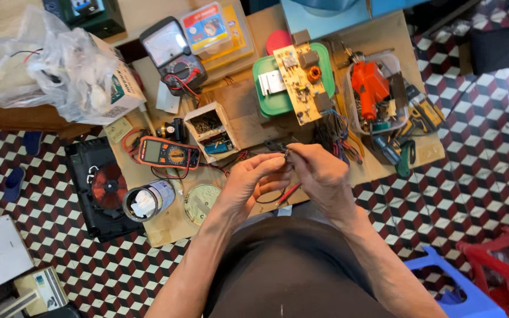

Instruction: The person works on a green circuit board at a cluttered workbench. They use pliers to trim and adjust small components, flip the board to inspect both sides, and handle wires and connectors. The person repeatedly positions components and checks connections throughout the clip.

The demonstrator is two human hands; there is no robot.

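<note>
Small dark part (286,152), just below circuit board (301,82): pinched between fingertips of left hand (254,176) and right hand (319,171); red probe (288,193) beneath, unused; work seemingly midway

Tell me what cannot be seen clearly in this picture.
Head view:
- Small part pinched between left hand and right hand: too small, covered by fingers.
- Plastic bag contents: blurred by the crumpled film.
- Wooden box contents: too small to tell.
- Red stool: cut off by the right edge.
- Circuit board parts: too small to identify.
</note>
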